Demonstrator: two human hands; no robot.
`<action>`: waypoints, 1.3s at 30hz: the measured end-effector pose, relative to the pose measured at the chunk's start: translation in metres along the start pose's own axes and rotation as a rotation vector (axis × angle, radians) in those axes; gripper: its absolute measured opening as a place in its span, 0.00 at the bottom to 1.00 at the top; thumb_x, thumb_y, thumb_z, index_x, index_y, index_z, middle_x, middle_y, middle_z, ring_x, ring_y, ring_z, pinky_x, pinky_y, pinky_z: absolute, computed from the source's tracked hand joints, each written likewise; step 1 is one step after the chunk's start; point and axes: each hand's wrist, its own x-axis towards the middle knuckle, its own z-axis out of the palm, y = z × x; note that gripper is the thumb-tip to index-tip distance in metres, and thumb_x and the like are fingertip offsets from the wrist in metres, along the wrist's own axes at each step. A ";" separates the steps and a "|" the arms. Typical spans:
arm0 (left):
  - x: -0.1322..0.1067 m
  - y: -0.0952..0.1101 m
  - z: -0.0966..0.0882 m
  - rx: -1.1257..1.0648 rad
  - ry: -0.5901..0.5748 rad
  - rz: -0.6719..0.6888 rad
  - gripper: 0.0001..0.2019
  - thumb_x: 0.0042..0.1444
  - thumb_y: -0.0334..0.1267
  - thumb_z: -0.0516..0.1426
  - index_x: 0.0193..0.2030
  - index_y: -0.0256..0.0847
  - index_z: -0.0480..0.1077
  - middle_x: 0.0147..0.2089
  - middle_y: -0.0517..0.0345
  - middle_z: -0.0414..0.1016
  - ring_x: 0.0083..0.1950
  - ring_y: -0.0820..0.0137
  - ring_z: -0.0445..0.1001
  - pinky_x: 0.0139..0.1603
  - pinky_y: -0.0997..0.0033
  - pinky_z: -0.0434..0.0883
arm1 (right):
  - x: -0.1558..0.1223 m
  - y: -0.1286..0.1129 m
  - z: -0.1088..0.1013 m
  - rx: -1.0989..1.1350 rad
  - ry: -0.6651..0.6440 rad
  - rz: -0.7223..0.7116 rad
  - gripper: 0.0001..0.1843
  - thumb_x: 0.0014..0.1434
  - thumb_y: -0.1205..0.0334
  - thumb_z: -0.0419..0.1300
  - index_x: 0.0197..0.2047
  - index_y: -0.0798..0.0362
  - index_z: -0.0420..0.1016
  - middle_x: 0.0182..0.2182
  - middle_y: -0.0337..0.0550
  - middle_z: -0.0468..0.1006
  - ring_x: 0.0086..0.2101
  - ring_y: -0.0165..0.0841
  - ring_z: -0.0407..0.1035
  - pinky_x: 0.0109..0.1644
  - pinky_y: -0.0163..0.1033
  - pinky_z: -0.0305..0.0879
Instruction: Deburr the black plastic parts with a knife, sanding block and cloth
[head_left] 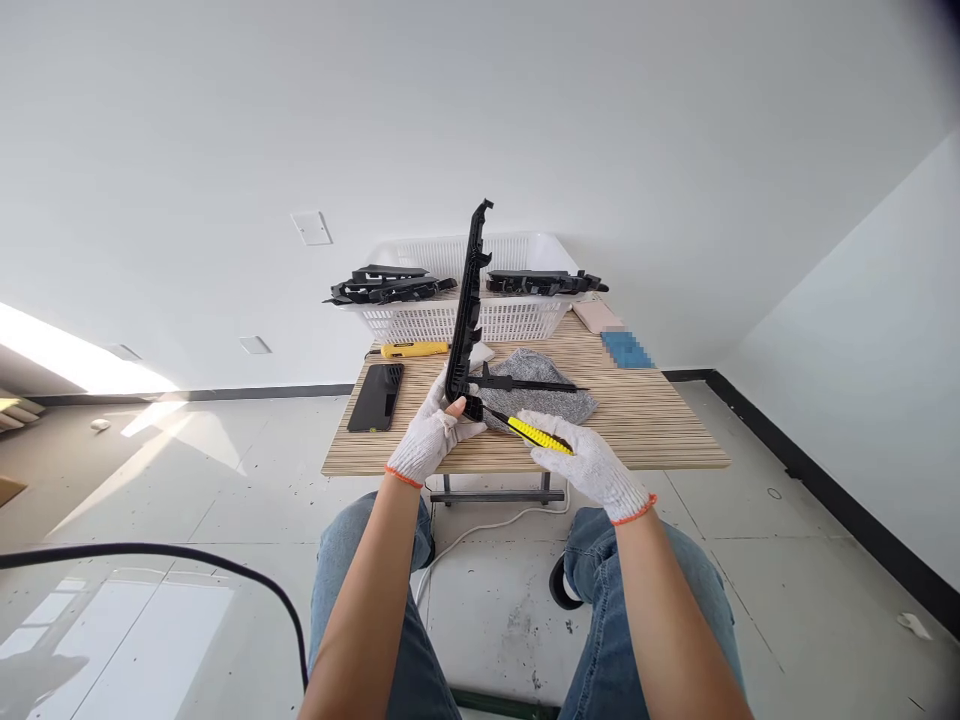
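In a white work glove, my left hand (436,438) is closed around the lower end of a long black plastic trim part (466,310). The part stands nearly upright above the table, with clips along its right side. My right hand (583,456), also gloved, grips a yellow-and-black utility knife (536,433). Its thin tip points left at the part's bottom end; I cannot tell whether it touches. Just behind the hands, a black caliper (525,384) lies across a grey cloth (574,405).
A white plastic basket (517,322) at the back carries black parts (394,285) on the left and more parts (544,283) on the right. A phone (376,397) and a yellow tool (415,349) lie on the left of the striped table (660,430). A blue pixelated item (627,349) lies right.
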 end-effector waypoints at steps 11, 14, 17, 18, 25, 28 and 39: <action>0.002 -0.001 0.000 -0.017 -0.027 0.024 0.33 0.57 0.41 0.68 0.69 0.53 0.66 0.62 0.52 0.75 0.56 0.60 0.78 0.56 0.55 0.81 | 0.005 0.005 0.011 -0.139 -0.016 -0.159 0.29 0.60 0.63 0.60 0.64 0.44 0.75 0.61 0.40 0.76 0.60 0.37 0.71 0.70 0.46 0.63; 0.002 -0.001 -0.001 -0.016 -0.031 0.028 0.33 0.57 0.41 0.69 0.68 0.53 0.67 0.62 0.52 0.75 0.57 0.60 0.78 0.55 0.57 0.81 | 0.006 0.003 0.011 -0.134 -0.025 -0.137 0.28 0.59 0.64 0.60 0.63 0.45 0.76 0.61 0.41 0.77 0.60 0.38 0.71 0.70 0.47 0.62; 0.003 -0.003 -0.003 -0.022 -0.023 0.026 0.33 0.57 0.41 0.69 0.68 0.54 0.67 0.62 0.53 0.75 0.57 0.60 0.78 0.56 0.57 0.81 | 0.006 0.002 0.011 -0.131 -0.030 -0.123 0.28 0.59 0.64 0.60 0.63 0.46 0.76 0.61 0.43 0.76 0.60 0.39 0.71 0.70 0.47 0.63; 0.003 -0.003 -0.003 -0.026 -0.021 0.026 0.33 0.57 0.41 0.69 0.69 0.54 0.66 0.61 0.53 0.75 0.56 0.61 0.78 0.56 0.58 0.80 | 0.006 0.001 0.011 -0.128 -0.030 -0.123 0.28 0.59 0.65 0.60 0.63 0.46 0.76 0.61 0.43 0.76 0.60 0.39 0.72 0.69 0.47 0.63; 0.005 -0.005 -0.005 -0.036 -0.035 0.025 0.36 0.56 0.39 0.69 0.70 0.55 0.65 0.61 0.53 0.75 0.55 0.63 0.78 0.56 0.60 0.80 | 0.006 0.001 0.011 -0.114 -0.048 -0.099 0.29 0.59 0.64 0.60 0.64 0.45 0.76 0.62 0.42 0.76 0.60 0.38 0.71 0.69 0.46 0.64; 0.006 -0.005 -0.005 -0.035 -0.035 0.015 0.37 0.55 0.38 0.69 0.70 0.56 0.65 0.63 0.53 0.75 0.58 0.61 0.77 0.56 0.58 0.81 | 0.007 0.000 0.011 -0.102 -0.061 -0.100 0.28 0.58 0.64 0.60 0.63 0.46 0.77 0.61 0.42 0.76 0.60 0.38 0.72 0.70 0.46 0.63; 0.006 -0.004 -0.002 -0.070 -0.029 0.023 0.40 0.53 0.37 0.70 0.72 0.56 0.62 0.61 0.54 0.76 0.55 0.62 0.78 0.56 0.57 0.81 | 0.012 -0.008 0.005 -0.165 -0.112 -0.063 0.29 0.59 0.63 0.59 0.65 0.47 0.75 0.63 0.40 0.74 0.63 0.39 0.68 0.71 0.49 0.61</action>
